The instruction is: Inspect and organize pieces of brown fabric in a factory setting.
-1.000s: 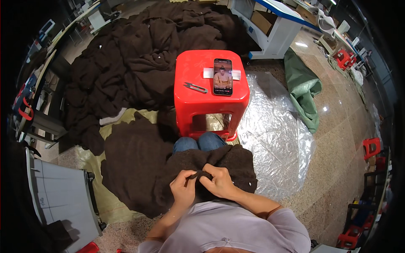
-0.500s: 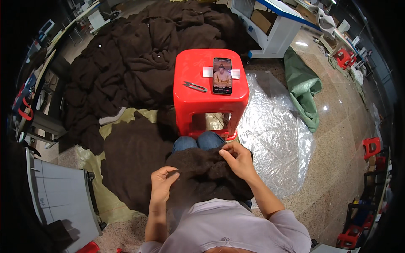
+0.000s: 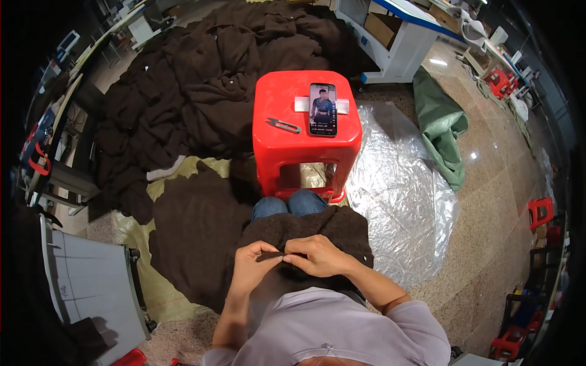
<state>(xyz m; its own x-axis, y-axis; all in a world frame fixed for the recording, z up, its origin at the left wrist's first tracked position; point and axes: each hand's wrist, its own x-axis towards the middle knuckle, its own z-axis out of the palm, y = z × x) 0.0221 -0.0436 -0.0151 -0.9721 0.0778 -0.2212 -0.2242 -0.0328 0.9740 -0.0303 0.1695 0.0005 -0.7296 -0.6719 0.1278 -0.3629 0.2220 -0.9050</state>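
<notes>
Dark brown knitted fabric (image 3: 329, 229) lies across my lap. Its edge is pinched by my left hand (image 3: 251, 263) between thumb and fingers. My right hand (image 3: 317, 255) grips the same edge close beside it, so the fingertips of both hands nearly meet. Whether a needle or thread is between them is too small to make out. In front of my knees stands a red plastic stool (image 3: 282, 104). On its top lie small thread snips (image 3: 283, 125) and a phone (image 3: 323, 110) with a lit screen, resting on a white strip.
A large heap of brown fabric (image 3: 201, 79) fills the floor beyond the stool. Clear plastic sheeting (image 3: 403, 201) and a green sheet (image 3: 441, 131) lie to the right. A grey bin (image 3: 91, 287) stands at the left, and a white table with blue edging (image 3: 397, 52) behind.
My right hand has moved left and nearer to me, from the far edge of the lap fabric to my left hand. The left hand has shifted slightly right. The phone picture has changed.
</notes>
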